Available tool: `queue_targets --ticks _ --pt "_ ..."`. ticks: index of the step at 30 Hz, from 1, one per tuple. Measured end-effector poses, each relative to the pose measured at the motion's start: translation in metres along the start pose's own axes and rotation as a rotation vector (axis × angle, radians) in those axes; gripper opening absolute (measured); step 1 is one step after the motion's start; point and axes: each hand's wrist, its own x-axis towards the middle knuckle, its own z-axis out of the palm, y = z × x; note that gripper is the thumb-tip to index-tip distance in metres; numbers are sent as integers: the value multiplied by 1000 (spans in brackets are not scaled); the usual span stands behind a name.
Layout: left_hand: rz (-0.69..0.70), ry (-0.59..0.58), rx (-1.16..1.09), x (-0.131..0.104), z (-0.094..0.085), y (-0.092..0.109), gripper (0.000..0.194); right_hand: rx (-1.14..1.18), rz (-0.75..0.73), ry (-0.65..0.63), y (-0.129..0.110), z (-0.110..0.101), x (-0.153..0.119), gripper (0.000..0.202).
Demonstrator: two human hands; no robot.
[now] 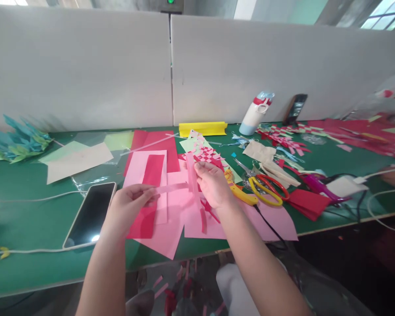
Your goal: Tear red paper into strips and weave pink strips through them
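Note:
My left hand point(133, 204) pinches the left end of a narrow pink paper strip point(173, 188) that runs level toward the right. In my right hand point(210, 182), thumb and fingers are closed on a second pink paper strip point(192, 175), which stands upright and crosses the end of the first. Whether the two strips are joined where they cross cannot be seen. Below the hands lie pink paper sheets point(171, 215) and a dark pink paper piece point(151, 175). Just beyond my right hand is a red and white checkered woven paper piece point(208, 154).
Right of my right hand lie yellow-handled scissors point(265, 195) and a yellow corded tool point(243, 195). A phone point(90, 215) rests at the left. Behind stand a bottle point(255, 114), an upright phone point(295, 109) and a yellow folded piece point(202, 129) against the white partition point(85, 66).

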Motion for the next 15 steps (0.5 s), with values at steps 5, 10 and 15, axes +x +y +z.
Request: queue_targets --ticks 5,10,15 --pt "2 -212 286 5 5 -7 29 100 55 -9 -7 3 -6 22" --pt "96 -22 602 8 8 -12 27 -249 34 -142 -3 5 -10 22" --pt "89 66 384 3 9 -4 45 -500 -16 -289 -2 11 -12 16"
